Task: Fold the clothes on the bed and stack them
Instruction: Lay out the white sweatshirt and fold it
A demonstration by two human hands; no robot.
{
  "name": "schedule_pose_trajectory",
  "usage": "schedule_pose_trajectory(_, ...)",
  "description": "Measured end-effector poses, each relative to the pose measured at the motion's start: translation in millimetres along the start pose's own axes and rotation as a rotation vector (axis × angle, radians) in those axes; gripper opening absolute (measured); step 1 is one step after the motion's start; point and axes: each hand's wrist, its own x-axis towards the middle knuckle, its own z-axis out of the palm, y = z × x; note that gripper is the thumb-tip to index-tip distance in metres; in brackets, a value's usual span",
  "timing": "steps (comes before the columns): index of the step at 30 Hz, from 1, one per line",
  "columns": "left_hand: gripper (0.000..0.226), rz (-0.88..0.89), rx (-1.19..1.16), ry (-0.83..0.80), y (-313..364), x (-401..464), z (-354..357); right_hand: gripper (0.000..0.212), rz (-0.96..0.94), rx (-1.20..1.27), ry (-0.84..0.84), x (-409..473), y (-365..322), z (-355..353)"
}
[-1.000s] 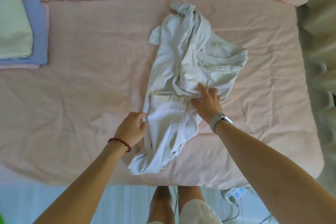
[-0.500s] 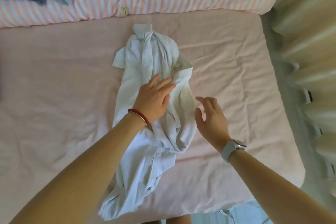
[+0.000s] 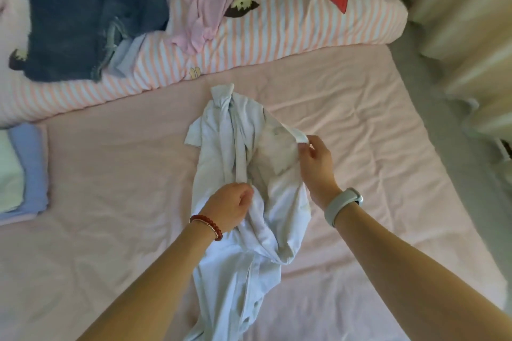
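Right hand (image 3: 315,166): thumb and fingers pinch a raised edge of the white shirt (image 3: 249,202), lifted off the sheet at the garment's right side
Left hand (image 3: 230,207): fingers curled round a bunched ridge of the same shirt near its middle, wrist with a red bead bracelet (image 3: 206,227)
Shirt position: lies twisted lengthwise in the middle of the pink bed sheet (image 3: 374,147), its near end running off the lower edge of the view
Step in hand: judged to be opening out the crumpled shirt before any fold
Doing it well: draw the pinched edge outward to the right while the left hand anchors the middle, so the twist unrolls instead of dragging the whole garment; find collar and sleeves first, then flatten
Finished stack (image 3: 25,171): folded pale green and blue pieces at the left edge of the bed, well apart from the shirt
Still to fold: dark denim garment (image 3: 83,25) and pink garment (image 3: 213,0) on the striped quilt (image 3: 291,36) beyond
Hard to make out: which part of the shirt the right hand holds, hem or sleeve, cannot be told; left fingertips hidden in the cloth; stack cut off by the frame; curtain (image 3: 457,22) at right blurred
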Motion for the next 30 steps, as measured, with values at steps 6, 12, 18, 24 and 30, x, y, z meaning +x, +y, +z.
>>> schedule_pose_trajectory(6, 0.037, 0.107, -0.123, 0.288, 43, -53, -66, 0.025, -0.33, -0.095, -0.21, -62, -99, -23)
schedule_pose_trajectory(12, 0.052, 0.292, -0.244, 0.464, 97, -151, -143, 0.028, -0.646, -0.259, -0.367, -179, -216, -57)
schedule_pose_trajectory(18, 0.053, 0.547, -0.303, 0.58, 156, -244, -195, 0.026, -0.885, -0.476, -0.297, -283, -320, -99)
schedule_pose_trajectory(24, 0.067, 0.722, -0.293, 0.521, 210, -299, -219, 0.033, -1.033, -0.53, -0.153, -363, -380, -151)
schedule_pose_trajectory(30, 0.091, 0.841, -0.255, 0.276, 257, -337, -219, 0.042, -1.212, -0.484, -0.094, -420, -417, -189)
